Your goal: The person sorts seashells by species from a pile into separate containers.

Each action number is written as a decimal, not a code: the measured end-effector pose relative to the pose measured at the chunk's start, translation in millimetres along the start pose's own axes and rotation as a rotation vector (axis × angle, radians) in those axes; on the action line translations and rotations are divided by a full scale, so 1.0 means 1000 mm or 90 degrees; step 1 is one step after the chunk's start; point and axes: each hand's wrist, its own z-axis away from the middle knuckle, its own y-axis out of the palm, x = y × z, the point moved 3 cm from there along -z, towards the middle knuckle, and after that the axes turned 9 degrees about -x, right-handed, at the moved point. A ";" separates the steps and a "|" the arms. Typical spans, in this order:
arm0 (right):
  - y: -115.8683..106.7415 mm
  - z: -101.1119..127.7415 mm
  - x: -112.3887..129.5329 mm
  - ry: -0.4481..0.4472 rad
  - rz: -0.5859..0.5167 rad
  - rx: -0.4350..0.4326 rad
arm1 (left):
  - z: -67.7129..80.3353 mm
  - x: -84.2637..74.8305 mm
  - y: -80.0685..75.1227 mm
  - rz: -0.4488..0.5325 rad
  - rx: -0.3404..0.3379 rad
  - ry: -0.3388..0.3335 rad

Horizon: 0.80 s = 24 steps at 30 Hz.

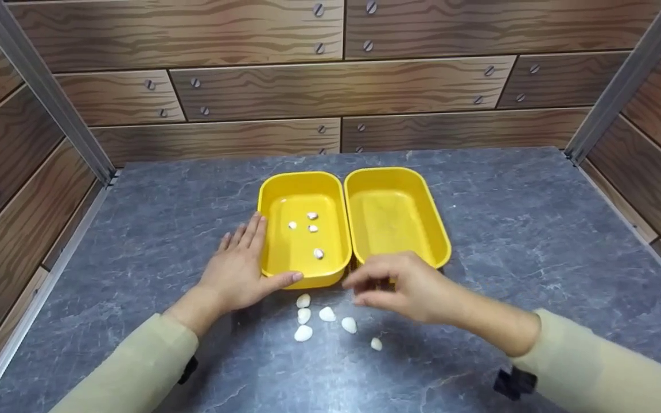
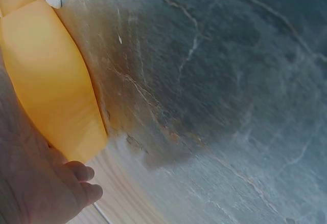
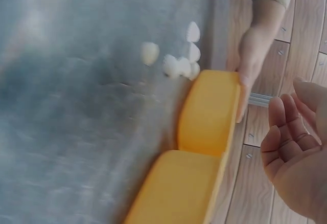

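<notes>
In the head view my left hand [image 1: 236,275] rests along the left side of the left yellow tray [image 1: 306,280], fingers extended on the outer wall and thumb at the front rim. Several small shells [image 1: 318,253] lie inside that tray. Over the front edge of the right yellow tray [image 1: 442,241] is my right hand [image 1: 408,287], its fingers loosely bent. The right wrist view shows that hand [image 3: 296,147] with nothing between thumb and fingers. On the tabletop below the trays lie several white shells [image 1: 327,314], a small one [image 1: 376,344] nearest the right hand.
The two trays stand side by side on a grey marbled tabletop [image 1: 537,258]. Wood-patterned panels [image 1: 342,89] with metal corner strips [image 1: 49,92] enclose the back and both sides. Inside the right tray no shells show.
</notes>
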 end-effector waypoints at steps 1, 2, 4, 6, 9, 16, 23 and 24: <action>0.001 0.005 -0.002 0.003 -0.002 0.005 | 0.000 0.000 0.000 0.001 -0.001 0.000; 0.003 0.009 -0.004 0.004 -0.004 0.010 | 0.000 0.000 0.000 0.001 -0.001 0.001; 0.005 0.017 -0.008 0.003 -0.008 0.022 | 0.000 -0.001 0.000 0.001 -0.001 0.003; 0.008 0.025 -0.013 -0.014 -0.012 0.027 | 0.000 0.000 0.000 -0.001 0.000 0.006; 0.012 0.035 -0.021 -0.037 -0.017 0.033 | 0.000 0.000 -0.001 -0.001 -0.001 0.007; 0.019 0.052 -0.039 -0.037 -0.005 0.049 | 0.001 0.001 -0.004 -0.003 -0.001 0.007; 0.022 0.059 -0.050 -0.022 -0.004 0.064 | 0.001 -0.001 -0.002 0.006 -0.002 0.006; 0.022 0.060 -0.051 -0.020 -0.003 0.068 | 0.002 -0.001 -0.002 0.008 -0.003 0.006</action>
